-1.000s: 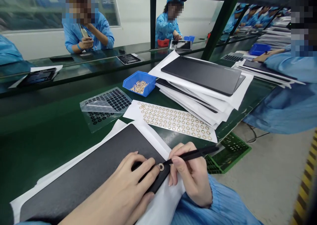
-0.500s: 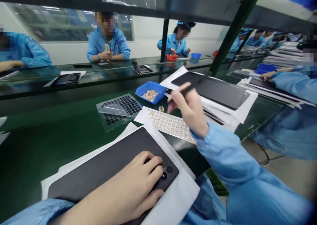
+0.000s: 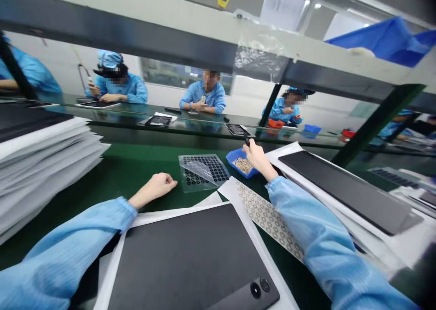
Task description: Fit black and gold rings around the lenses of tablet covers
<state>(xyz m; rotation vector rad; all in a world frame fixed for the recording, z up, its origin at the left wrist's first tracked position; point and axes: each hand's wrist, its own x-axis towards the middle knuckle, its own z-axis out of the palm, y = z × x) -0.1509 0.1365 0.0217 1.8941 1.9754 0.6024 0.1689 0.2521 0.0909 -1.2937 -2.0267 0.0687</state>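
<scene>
My right hand [image 3: 259,161] is shut around a slim black pen-like tool [image 3: 246,139], just above a blue plastic bin [image 3: 235,159] of small gold-coloured rings [image 3: 243,165]. My left hand [image 3: 154,187] is a closed, empty fist on the green bench mat [image 3: 136,164], beyond a black device panel [image 3: 184,260] on white paper. That panel has a raised bump with two round dark fittings [image 3: 260,287] at its near edge. A strip of gold-coloured rings [image 3: 267,218] lies under my right forearm, and a clear sheet of black rings [image 3: 202,171] lies between my hands.
A tall stack of black panels interleaved with white paper [image 3: 41,164] stands at the left. Another black panel on white sheets [image 3: 344,189] lies at the right. Co-workers in blue smocks [image 3: 202,92] sit across a dark partition [image 3: 136,42].
The view has swung left. My left hand has come off the panel and now rests beyond it, while my right hand has moved from over the ring strip to the blue bin.
</scene>
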